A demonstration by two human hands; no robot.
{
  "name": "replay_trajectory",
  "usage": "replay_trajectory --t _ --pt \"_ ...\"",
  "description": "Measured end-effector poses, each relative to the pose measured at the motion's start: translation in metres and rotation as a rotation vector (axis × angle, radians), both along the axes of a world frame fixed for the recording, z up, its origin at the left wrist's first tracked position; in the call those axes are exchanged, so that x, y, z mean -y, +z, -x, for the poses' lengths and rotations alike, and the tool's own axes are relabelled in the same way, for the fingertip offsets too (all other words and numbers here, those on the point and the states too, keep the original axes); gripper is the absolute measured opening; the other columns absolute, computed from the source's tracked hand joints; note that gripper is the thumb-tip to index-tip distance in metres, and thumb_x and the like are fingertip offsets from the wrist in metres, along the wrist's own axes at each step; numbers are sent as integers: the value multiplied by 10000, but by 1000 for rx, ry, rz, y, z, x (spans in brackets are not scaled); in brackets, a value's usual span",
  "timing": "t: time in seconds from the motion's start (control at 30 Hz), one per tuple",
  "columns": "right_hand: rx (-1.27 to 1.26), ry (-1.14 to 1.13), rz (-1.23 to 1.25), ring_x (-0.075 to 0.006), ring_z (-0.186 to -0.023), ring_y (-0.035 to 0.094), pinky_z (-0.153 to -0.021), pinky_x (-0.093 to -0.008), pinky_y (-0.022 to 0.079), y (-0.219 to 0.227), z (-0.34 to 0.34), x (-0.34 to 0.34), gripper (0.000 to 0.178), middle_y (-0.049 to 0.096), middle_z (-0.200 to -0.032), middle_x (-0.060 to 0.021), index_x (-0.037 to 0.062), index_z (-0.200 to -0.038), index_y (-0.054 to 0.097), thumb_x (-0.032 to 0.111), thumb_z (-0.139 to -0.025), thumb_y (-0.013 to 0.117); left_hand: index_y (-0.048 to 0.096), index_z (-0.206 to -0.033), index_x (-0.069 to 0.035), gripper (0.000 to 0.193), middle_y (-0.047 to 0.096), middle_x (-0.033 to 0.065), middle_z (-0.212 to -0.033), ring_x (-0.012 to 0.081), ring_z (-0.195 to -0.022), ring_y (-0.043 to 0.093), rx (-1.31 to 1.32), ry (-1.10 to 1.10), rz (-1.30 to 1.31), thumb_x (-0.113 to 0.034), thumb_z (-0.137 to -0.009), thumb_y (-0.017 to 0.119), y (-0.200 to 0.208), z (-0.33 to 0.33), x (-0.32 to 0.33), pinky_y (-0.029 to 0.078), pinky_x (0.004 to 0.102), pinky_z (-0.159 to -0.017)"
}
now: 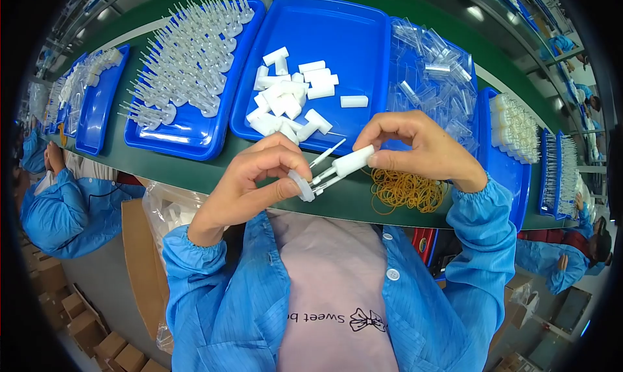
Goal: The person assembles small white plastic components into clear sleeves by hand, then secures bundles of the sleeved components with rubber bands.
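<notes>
On the near side of the middle blue tray [324, 35], over the green worktop [344, 204], the left hand [250, 177] has its grip closed on the round base of a pronged white piece [301, 186]. The right hand [422, 146] pinches a white cylinder [352, 162] meeting some prongs. Inside the tray lie loose cylinders [283, 101].

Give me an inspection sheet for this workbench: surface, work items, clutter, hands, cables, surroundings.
Surface: green table bearing blue trays.
Work items: white cylinder at the prongs of a round-based piece; more cylinders in a tray.
Clutter: tangled yellow bands on the table.
Hands: left hand holds the round-based piece; right hand pinches the white cylinder.
Cables: nothing clearly seen.
Surroundings: blue-sleeved co-workers on both sides; cardboard boxes at lower left.
</notes>
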State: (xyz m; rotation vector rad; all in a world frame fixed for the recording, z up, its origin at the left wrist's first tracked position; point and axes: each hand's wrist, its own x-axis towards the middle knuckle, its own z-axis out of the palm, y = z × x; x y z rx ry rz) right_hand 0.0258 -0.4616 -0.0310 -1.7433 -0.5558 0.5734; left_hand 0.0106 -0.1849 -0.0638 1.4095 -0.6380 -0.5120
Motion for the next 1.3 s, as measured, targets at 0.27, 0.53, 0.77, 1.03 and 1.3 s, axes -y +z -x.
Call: replay_trajectory --t 0.27,0.53,0.77,1.03,1.3 --pt "3 2 77 -87 -700 510 -661 -241 412 8 8 -4 142 628 -814 -4 31 -902 689 124 -794 698 627 -1033 2 264 562 99 -992 148 -868 591 59 137 -61 -5 -775 685 -7 8 20 524 258 -773" --pt "-180 -98 44 -55 -620 399 -555 -219 322 -2 18 -16 140 602 -768 13 56 -897 709 120 -772 707 613 -987 26 202 543 88 -1010 145 -887 610 -80 146 124 17 -795 674 -28 13 16 533 255 -774" --pt "417 -244 352 -141 -691 510 -614 -262 400 -11 -28 -10 184 631 -864 -40 75 -933 695 135 -759 689 611 -981 25 182 546 94 -1010 147 -880 613 -55 216 85 12 -809 668 -29 14 18 532 252 -774" --pt "1052 -209 772 -281 -810 556 -701 -380 423 -76 -44 -25 304 566 -861 -87 80 -1088 601 39 -787 588 627 -996 33 208 561 103 -1008 147 -874 619 -26 283 51 37 -792 669 -29 16 13 536 250 -752" --pt "-109 -457 -205 -181 -965 614 -812 -305 518 -34 -33 -17 319 628 -1066 -112 25 -1185 567 114 -880 587 654 -951 6 197 600 109 -973 169 -866 603 267 436 -14 39 -761 692 -23 20 15 505 265 -752"
